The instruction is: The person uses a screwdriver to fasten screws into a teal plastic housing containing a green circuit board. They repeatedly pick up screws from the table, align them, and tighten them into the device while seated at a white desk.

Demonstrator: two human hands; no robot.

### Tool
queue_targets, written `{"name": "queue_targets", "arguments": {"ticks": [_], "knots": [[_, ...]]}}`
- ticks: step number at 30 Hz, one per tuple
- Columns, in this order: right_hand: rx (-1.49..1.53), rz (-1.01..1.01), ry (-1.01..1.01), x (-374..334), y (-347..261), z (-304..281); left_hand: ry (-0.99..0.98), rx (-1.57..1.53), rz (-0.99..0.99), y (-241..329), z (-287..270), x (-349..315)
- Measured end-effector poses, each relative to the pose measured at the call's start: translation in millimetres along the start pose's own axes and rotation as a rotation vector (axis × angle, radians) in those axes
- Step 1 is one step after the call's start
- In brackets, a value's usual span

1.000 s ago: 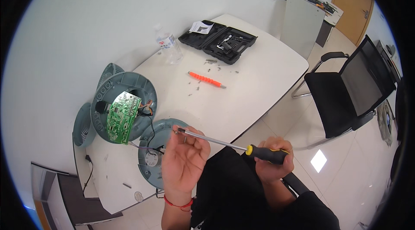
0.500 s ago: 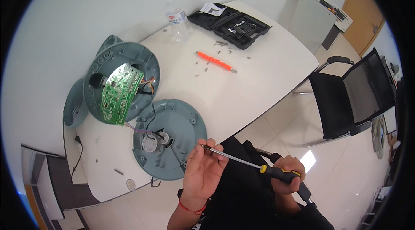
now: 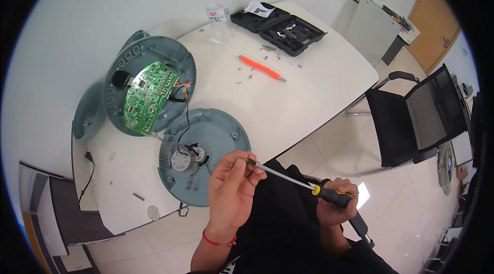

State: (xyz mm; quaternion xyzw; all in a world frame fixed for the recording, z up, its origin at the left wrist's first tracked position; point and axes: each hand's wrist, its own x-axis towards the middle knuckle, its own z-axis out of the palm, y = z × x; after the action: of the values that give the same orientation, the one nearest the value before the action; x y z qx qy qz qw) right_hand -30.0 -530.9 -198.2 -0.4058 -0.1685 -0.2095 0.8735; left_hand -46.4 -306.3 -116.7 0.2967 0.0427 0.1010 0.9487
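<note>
On a smooth white table [image 3: 298, 99], a round grey-green plastic shell [image 3: 177, 52] holds a flat green circuit board [image 3: 149, 96]. Next is a round grey-green plastic dish [image 3: 221, 130], then a clear plastic bottle [image 3: 221, 33] whose white label [image 3: 218, 14] has a red mark. The left hand [image 3: 234, 199] bends its fingers at the tip of a silver screwdriver with a black-and-yellow handle [image 3: 285, 175]; what they pinch, I cannot tell. The right hand [image 3: 337, 213] wraps the handle. Farther right: shiny pale floor tiles [image 3: 309, 153], a black mesh-backed chair [image 3: 396, 127], a brown door [image 3: 436, 22].
</note>
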Motion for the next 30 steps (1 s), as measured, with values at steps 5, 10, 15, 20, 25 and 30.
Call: {"name": "queue_targets", "arguments": {"ticks": [5, 10, 15, 20, 25, 30], "knots": [[-0.182, -0.084, -0.016, -5, -4, 4, 0.013, -0.098, -0.015, -5, -5, -5], [-0.186, -0.147, -0.142, -7, -12, -2, 0.008, -0.149, -0.062, 3, -6, -15], [-0.210, -0.177, -0.196, -14, -10, 8, 0.020, -0.182, -0.001, 8, -12, -26], [-0.313, -0.252, -0.316, -20, -19, 24, 0.017, -0.167, 0.022, 18, -22, -41], [-0.426, -0.301, -0.444, -32, -31, 33, 0.023, -0.199, 0.048, 27, -26, -51], [-0.404, -0.323, -0.405, -38, -21, 34, -0.009, -0.268, 0.098, 27, -35, -57]]}}
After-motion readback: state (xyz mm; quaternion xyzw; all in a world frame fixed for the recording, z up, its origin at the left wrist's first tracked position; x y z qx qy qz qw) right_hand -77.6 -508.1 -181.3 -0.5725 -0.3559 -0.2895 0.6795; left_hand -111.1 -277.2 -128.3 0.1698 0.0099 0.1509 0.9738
